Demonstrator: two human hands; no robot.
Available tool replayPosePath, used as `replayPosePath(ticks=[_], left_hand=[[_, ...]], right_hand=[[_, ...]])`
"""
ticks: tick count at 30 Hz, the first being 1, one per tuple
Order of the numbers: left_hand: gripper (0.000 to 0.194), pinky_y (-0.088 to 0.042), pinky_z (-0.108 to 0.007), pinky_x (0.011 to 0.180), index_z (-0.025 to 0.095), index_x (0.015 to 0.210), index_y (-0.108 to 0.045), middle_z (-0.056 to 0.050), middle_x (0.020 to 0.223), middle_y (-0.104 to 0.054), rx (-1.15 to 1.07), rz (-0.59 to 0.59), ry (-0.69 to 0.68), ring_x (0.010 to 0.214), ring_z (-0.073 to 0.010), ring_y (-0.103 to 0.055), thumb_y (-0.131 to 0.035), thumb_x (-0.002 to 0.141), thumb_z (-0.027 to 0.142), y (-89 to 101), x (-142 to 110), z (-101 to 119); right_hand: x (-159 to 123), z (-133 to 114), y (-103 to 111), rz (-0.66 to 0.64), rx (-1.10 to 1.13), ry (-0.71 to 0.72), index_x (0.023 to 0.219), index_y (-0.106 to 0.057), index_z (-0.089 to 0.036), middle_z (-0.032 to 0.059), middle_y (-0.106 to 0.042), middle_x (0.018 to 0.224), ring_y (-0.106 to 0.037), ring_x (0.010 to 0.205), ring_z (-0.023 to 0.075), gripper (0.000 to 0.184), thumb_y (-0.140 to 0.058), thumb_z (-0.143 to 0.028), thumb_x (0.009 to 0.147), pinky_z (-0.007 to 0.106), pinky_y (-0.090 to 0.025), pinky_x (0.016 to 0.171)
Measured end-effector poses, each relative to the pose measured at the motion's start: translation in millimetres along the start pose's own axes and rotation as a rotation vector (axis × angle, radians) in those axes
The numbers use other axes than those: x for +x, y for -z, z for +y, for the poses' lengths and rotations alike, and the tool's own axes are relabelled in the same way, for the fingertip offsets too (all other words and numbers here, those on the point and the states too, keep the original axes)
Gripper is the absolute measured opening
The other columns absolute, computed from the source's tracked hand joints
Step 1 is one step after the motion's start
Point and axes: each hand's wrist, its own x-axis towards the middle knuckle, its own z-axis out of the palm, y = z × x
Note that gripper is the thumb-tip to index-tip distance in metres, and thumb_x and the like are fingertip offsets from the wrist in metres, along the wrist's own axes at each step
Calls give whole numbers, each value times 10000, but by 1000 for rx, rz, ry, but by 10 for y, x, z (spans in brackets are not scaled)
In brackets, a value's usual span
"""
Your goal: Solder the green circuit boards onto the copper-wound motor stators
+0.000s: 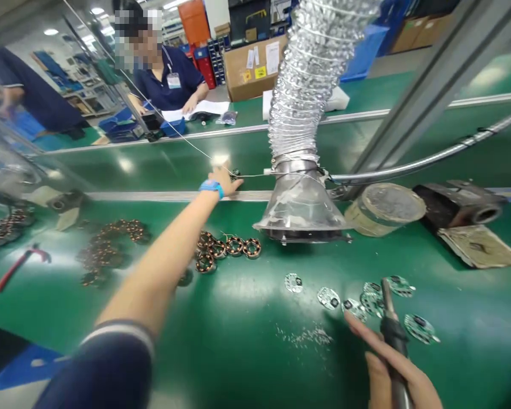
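**Iron up in the right hand, left arm at full stretch!**

There's the right hand [392, 372], fingers [392, 363] closed around the black grip of a soldering iron [392, 324], tip pointing up and away. Just past those fingertips, round circuit boards [353, 309] lie scattered across the green workbench [238, 318], the nearest almost at the fingers. Silvery flecks [304, 336] are strewn to the left of the fingers.

Over to the left hand [223, 183], a blue wristband [212, 188] on its wrist! It reaches far forward, fingers [236, 183] stretched out beside a thin wire [249, 175], though whether they're pinching it, I can't tell from here. Copper-wound coils [227, 247] sit just below those fingers, and a silver fume extractor hood [300, 199] hangs to their right. (Across the bench, a co-worker [166, 79] in a navy shirt has one hand on some papers [204, 109].)
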Motion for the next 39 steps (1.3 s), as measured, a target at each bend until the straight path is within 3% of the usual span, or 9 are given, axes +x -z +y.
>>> replayPosePath(ticks=[5, 7, 10, 14, 19, 23, 27, 36, 39], left_hand=[[249, -300, -411, 1064, 244, 1037, -636, -66, 1225, -526, -18, -138, -339, 1241, -265, -405, -580, 816, 345, -40, -1055, -87], [334, -287, -505, 1058, 219, 1024, -644, -108, 1298, -471, 17, -89, -520, 1297, -350, -303, -679, 735, 383, -181, -1376, -48], [235, -326, -555, 1022, 148, 914, -659, -169, 1305, -455, 54, 38, -511, 1285, -401, -303, -710, 723, 275, -355, -1548, 31], [111, -295, -574, 1039, 148, 817, -666, -158, 1311, -456, 48, 89, -522, 1286, -395, -311, -691, 746, 229, -344, -1705, 98], [124, -468, -495, 885, 167, 846, -634, -108, 1119, -598, -112, 16, -519, 1070, -308, -533, -694, 748, 213, -384, -2509, 170], [331, -522, -414, 813, 181, 949, -589, -101, 1062, -627, -431, -34, -329, 958, -253, -602, -731, 704, 350, -499, -3060, 218], [332, -512, -382, 822, 158, 969, -559, -110, 1054, -635, -612, 23, -87, 973, -238, -602, -726, 715, 290, -490, -3162, 261], [113, -469, -317, 764, 198, 824, -672, -25, 800, -679, -614, -68, -155, 786, -181, -618, -565, 846, 226, -440, -2852, 287], [160, -482, -293, 705, 174, 774, -635, -20, 731, -674, -754, -121, -15, 700, -161, -620, -516, 866, 227, -448, -2826, 252]], right_hand=[[401, 17, 37, -40, -198, 124, 899, -512, -221, 78, -619, 1121, -576, 959, 266, 186, -501, -399, 843, 427, -436, 793], [506, 58, -16, -81, -252, 184, 876, -509, -226, 66, -636, 1069, -560, 945, 277, 206, -512, -427, 829, 455, -419, 805], [583, 128, -110, -87, -278, 244, 881, -528, -232, 53, -653, 895, -546, 922, 294, 217, -509, -440, 823, 495, -399, 819], [630, 199, -162, -67, -226, 267, 873, -520, -223, 50, -625, 778, -565, 803, 266, 236, -501, -453, 823, 493, -416, 773], [571, 53, -37, -83, -92, 272, 893, -438, -219, 59, -634, 918, -605, 900, 229, 224, -533, -407, 818, 407, -463, 797], [408, -257, 58, -128, 60, 219, 943, -416, -213, 73, -637, 1006, -649, 870, 175, 255, -586, -338, 800, 275, -489, 706], [259, -497, 31, -171, 179, 213, 935, -415, -211, 82, -638, 1010, -662, 859, 163, 242, -600, -271, 791, 239, -496, 672], [134, -656, -120, -164, 292, 257, 911, -426, -202, 106, -633, 1011, -660, 894, 174, 192, -577, -185, 794, 261, -517, 726], [134, -664, -107, -177, 281, 259, 911, -425, -202, 109, -646, 1000, -667, 876, 171, 185, -571, -191, 798, 255, -521, 713]])
